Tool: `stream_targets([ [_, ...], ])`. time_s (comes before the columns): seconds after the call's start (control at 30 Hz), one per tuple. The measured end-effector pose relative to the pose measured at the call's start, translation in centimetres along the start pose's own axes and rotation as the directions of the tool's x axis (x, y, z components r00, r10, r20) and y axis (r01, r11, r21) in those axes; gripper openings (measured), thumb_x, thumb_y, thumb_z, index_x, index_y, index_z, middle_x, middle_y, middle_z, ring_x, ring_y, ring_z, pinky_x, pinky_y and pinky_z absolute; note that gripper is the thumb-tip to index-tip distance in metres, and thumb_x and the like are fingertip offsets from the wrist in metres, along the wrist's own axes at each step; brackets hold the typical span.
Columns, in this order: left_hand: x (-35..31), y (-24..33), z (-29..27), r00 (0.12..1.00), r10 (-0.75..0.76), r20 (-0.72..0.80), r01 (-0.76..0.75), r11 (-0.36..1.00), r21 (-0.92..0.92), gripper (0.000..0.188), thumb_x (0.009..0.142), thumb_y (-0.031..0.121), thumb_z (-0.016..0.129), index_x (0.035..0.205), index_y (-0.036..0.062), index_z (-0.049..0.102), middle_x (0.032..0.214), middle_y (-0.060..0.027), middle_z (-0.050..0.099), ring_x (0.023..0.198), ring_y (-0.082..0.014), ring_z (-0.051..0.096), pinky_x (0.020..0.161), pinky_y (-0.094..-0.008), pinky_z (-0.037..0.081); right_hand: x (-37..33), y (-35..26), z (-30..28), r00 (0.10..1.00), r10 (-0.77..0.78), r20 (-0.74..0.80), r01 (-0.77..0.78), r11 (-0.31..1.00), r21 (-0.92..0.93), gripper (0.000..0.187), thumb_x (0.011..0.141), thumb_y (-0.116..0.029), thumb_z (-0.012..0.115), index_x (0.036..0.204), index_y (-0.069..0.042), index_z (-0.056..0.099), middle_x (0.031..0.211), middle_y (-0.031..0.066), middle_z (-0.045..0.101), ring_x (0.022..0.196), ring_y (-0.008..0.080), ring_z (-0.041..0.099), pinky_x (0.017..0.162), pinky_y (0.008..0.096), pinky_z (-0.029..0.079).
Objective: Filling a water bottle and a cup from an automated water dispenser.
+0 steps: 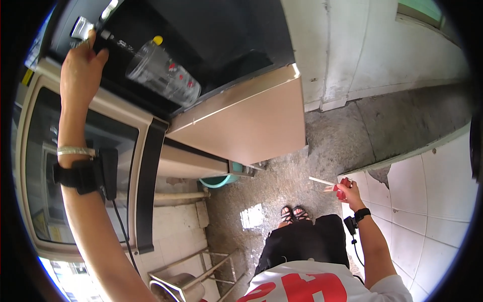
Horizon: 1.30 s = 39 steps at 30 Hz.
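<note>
- Now, a small red object (343, 186) sits right of centre in the frame, in the lower half, held in your right hand (353, 194); its exact kind is too small to tell.
- Your right fingers are curled around it, and a slim white stick (320, 180) juts from the same grasp toward the left of the frame.
- Your left hand (80, 73) is raised in the upper left, fingertips up beside a shiny fitting (81, 28); whether they grip or merely touch it, you cannot tell from this view.
- Just right of that hand, a clear plastic jug (166, 75) with red marks shows against a black surface (236, 32), a yellow piece (158, 40) at its upper end.
- Below the jug, toward the centre, is a tan cabinet panel (246, 121); at the left, behind your forearm, is a framed dark glass pane (123, 151).
- A turquoise basin (217, 181) shows partly beneath the cabinet.
- At the lower left stands a metal frame (221, 264), a metal cylinder (188, 286) within it.
- Your strapped sandals (293, 214) rest on the wet-looking floor (271, 183) at lower centre, with white tiles (407, 186) to the right.
</note>
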<state>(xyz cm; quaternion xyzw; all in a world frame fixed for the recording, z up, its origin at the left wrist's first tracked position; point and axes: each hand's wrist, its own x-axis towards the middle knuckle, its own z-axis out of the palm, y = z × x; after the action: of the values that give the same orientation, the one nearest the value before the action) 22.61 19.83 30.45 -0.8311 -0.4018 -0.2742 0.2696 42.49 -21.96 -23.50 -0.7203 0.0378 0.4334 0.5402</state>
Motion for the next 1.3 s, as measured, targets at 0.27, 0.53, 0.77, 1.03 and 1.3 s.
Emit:
stream_targets([
  [0.27, 0.7, -2.5, 1.1, 0.990, 0.100, -0.101, -0.100, 0.995, 0.004, 0.049, 0.080, 0.029, 0.060, 0.125, 0.0123, 0.053, 0.072, -0.0130, 0.057, 0.067, -0.0212, 0.055, 0.070, -0.0345, 0.044, 0.7, 1.2, -0.8, 0.993, 0.105, 0.053, -0.100, 0.991, -0.089, 0.057, 0.073, -0.031, 0.071, 0.113, -0.007, 0.039, 0.093, 0.0091, 0.055, 0.072, 0.0191, 0.059, 0.059, 0.0371, 0.052],
  [0.53, -1.0, 1.8, -0.7, 0.999, -0.008, 0.053, 0.005, 0.999, 0.044, 0.030, 0.077, 0.019, 0.057, 0.105, 0.0065, 0.060, 0.086, -0.0143, 0.065, 0.084, -0.0305, 0.063, 0.075, -0.0404, 0.051, 1.6, 0.4, 1.9, 0.961, -0.002, 0.278, 0.018, 0.998, -0.055, 0.016, 0.076, -0.015, 0.067, 0.077, -0.004, 0.056, 0.058, 0.0031, 0.054, 0.045, 0.0133, 0.051, 0.040, 0.0286, 0.042],
  [0.77, -1.0, 1.4, -1.4, 0.992, -0.071, 0.103, 0.068, 0.997, 0.036, 0.043, 0.077, 0.015, 0.057, 0.119, 0.0057, 0.050, 0.089, -0.0120, 0.060, 0.085, -0.0296, 0.060, 0.071, -0.0411, 0.051, 4.2, 1.4, 6.1, 0.964, -0.079, 0.253, 0.107, 0.989, -0.101, 0.034, 0.066, -0.003, 0.074, 0.086, 0.000, 0.046, 0.070, 0.0083, 0.055, 0.057, 0.0144, 0.056, 0.044, 0.0316, 0.045],
  [1.03, -1.3, 1.7, -0.1, 0.997, -0.058, 0.044, 0.062, 0.995, -0.082, 0.036, 0.078, 0.007, 0.052, 0.113, -0.0029, 0.052, 0.087, -0.0105, 0.059, 0.083, -0.0256, 0.059, 0.066, -0.0352, 0.051, 3.0, -3.2, 7.0, 0.951, -0.100, 0.294, 0.153, 0.974, -0.164, 0.013, 0.074, -0.004, 0.064, 0.067, 0.000, 0.053, 0.057, 0.0110, 0.058, 0.039, 0.0138, 0.049, 0.033, 0.0265, 0.036],
  [1.3, -1.0, 1.8, -0.4, 1.000, -0.011, 0.027, 0.013, 0.997, -0.075, 0.049, 0.077, 0.007, 0.055, 0.124, -0.0053, 0.046, 0.088, -0.0081, 0.058, 0.084, -0.0201, 0.057, 0.063, -0.0285, 0.051, 6.2, -5.1, 6.2, 0.939, -0.059, 0.339, 0.107, 0.986, -0.124, 0.019, 0.076, -0.006, 0.067, 0.069, -0.013, 0.051, 0.054, -0.0029, 0.046, 0.043, 0.0085, 0.044, 0.039, 0.0247, 0.038],
])
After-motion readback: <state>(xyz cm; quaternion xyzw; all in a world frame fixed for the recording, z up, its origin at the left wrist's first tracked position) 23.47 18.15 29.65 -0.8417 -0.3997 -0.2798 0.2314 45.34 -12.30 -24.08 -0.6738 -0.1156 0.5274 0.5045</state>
